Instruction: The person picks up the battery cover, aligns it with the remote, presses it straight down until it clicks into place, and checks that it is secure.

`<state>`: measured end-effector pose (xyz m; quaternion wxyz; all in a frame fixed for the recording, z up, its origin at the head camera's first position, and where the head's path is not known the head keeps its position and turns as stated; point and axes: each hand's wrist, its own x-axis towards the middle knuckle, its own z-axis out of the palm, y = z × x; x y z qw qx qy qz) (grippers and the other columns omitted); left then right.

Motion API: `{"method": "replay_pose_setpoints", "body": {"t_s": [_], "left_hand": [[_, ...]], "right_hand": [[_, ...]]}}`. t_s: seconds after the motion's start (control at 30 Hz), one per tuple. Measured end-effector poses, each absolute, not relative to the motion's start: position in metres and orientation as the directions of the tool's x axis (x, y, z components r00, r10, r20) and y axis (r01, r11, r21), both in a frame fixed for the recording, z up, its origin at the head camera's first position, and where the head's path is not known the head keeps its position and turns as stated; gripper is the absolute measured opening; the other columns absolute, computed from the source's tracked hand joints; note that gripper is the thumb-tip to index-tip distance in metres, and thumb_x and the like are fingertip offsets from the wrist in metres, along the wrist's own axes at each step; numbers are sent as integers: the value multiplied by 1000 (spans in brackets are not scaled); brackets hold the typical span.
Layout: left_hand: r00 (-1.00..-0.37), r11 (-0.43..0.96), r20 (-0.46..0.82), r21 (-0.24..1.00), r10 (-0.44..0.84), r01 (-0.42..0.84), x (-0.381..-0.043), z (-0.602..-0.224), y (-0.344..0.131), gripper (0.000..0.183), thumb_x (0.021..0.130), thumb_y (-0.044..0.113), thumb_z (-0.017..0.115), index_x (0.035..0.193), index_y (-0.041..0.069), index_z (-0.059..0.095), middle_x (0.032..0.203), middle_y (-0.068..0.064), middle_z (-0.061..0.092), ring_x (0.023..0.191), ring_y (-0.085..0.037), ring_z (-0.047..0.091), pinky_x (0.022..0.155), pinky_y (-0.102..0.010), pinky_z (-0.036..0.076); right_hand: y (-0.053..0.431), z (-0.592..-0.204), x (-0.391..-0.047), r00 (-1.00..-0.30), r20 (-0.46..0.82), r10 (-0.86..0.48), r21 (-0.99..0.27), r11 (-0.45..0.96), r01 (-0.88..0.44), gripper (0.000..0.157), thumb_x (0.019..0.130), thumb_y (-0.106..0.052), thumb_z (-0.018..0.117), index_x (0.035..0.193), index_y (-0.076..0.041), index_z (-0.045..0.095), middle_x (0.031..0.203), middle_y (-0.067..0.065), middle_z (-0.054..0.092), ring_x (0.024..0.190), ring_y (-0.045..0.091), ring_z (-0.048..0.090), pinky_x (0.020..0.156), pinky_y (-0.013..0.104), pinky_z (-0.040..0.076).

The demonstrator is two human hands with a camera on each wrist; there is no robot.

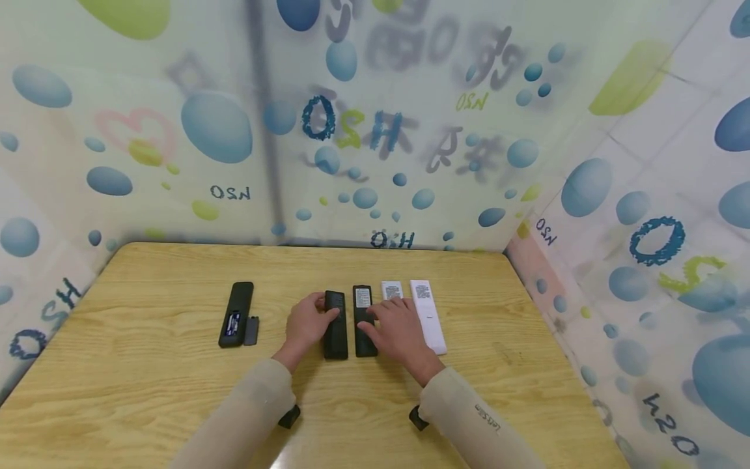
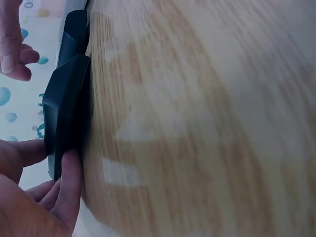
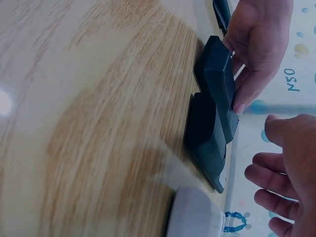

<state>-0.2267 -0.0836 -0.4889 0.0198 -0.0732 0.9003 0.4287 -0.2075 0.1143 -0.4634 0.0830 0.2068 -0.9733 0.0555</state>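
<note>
My left hand [image 1: 307,324] grips a black remote control [image 1: 336,342], thumb on one side and fingers on the other. This remote lies with its back up on the table; in the left wrist view the same remote [image 2: 61,103] shows angled edges. Just right of it is a second black remote [image 1: 364,346] with a white label. Over that one and a white remote [image 1: 391,288] hovers my right hand [image 1: 398,329], fingers spread and loosely bent, partly hiding both. The right wrist view shows the right hand [image 3: 291,173] apart from the remotes, holding nothing.
A longer white remote [image 1: 430,319] lies at the right of the row. Further left, a black remote [image 1: 239,303] has its battery compartment uncovered, with a small dark cover [image 1: 251,331] beside it. The wooden table [image 1: 469,273] meets a patterned wall covering [image 1: 363,221] behind.
</note>
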Motion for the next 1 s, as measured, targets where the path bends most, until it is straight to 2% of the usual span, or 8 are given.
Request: {"method": "replay_pose_setpoints", "body": {"t_s": [0.33, 0.47, 0.57, 0.67, 1.0], "left_hand": [[-988, 646, -45, 752, -148, -131, -223, -487, -89, 45, 91, 25, 67, 131, 8, 57, 121, -12, 68, 110, -31, 64, 90, -47, 51], [-990, 635, -31, 765, -134, -110, -223, -485, -101, 40, 94, 24, 62, 130, 8, 58, 118, -10, 68, 92, -24, 68, 75, -38, 53], [-989, 615, -47, 779, -141, -125, -223, -481, -117, 40, 95, 25, 59, 131, 8, 58, 119, -10, 67, 72, -16, 67, 60, -29, 49], [-987, 616, -50, 776, -153, -135, -222, -475, -136, 40, 96, 26, 59, 132, 8, 57, 120, -12, 66, 62, -12, 65, 55, -25, 46], [-985, 653, 3, 749, -174, -113, -210, -463, -214, 39, 99, 24, 53, 132, 3, 55, 118, -20, 64, 59, -14, 65, 57, -28, 50]], "right_hand": [[107, -462, -208, -901, 170, -400, -77, 906, -417, 39, 94, -54, 56, 113, -24, 70, 107, -6, 71, 106, 18, 58, 99, 41, 39], [99, -464, -208, -884, 175, -433, -61, 892, -449, 39, 94, -53, 56, 112, -23, 70, 109, -5, 71, 107, 19, 59, 99, 42, 39], [87, -467, -210, -867, 176, -466, -55, 875, -481, 39, 94, -53, 55, 113, -21, 69, 108, -4, 71, 107, 20, 59, 98, 42, 39], [71, -470, -210, -855, 152, -495, -41, 861, -506, 40, 95, -53, 54, 116, -23, 68, 110, -5, 70, 109, 19, 58, 100, 43, 39], [10, -472, -202, -804, 67, -590, 28, 807, -590, 42, 96, -58, 48, 123, -30, 64, 121, -12, 66, 112, 14, 54, 102, 38, 38]]}}
